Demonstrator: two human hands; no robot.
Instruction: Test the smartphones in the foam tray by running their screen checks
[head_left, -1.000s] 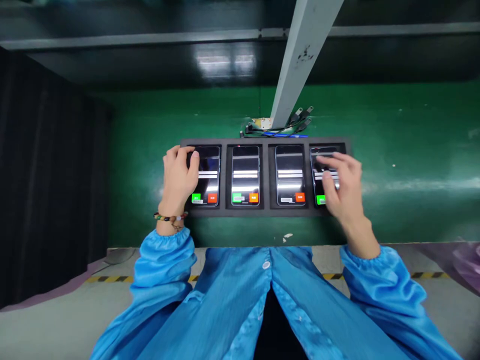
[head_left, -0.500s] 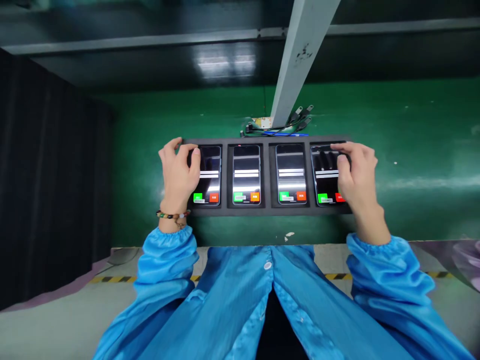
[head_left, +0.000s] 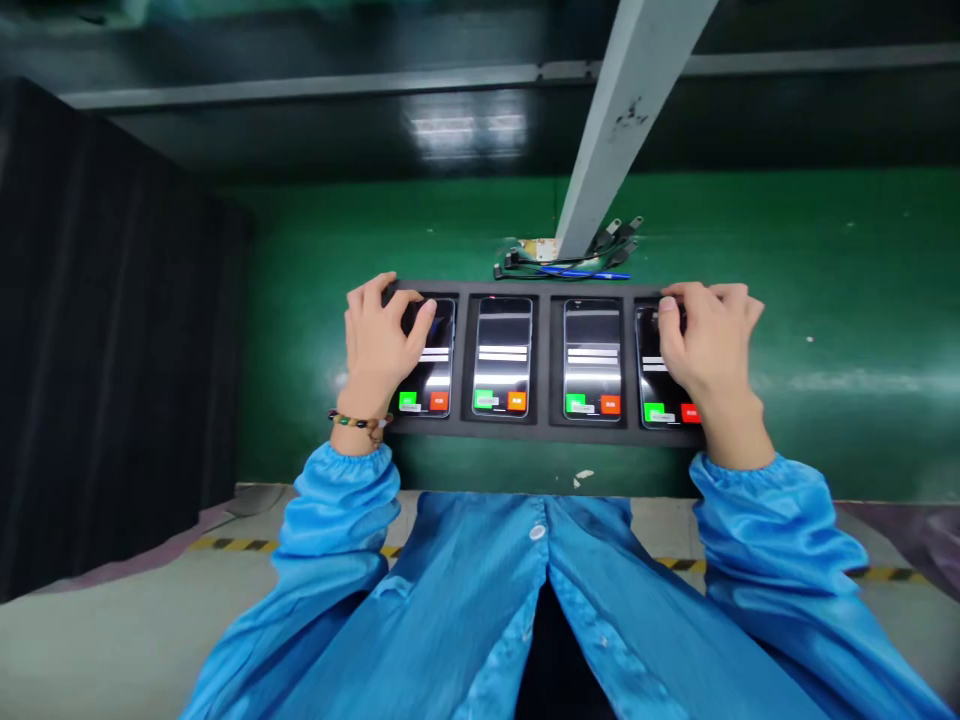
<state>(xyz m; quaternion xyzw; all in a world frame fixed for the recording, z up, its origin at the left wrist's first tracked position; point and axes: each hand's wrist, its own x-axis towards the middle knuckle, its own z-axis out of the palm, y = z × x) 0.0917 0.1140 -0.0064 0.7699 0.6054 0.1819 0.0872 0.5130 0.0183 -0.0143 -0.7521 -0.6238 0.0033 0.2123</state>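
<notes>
Four lit phones, one black foam tray, two hands, left and right, one beaded bracelet.

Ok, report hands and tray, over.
Left hand grips tray left end, thumb on leftmost phone. Right hand grips right end, covering rightmost phone. Cables behind tray, clear of it.
</notes>
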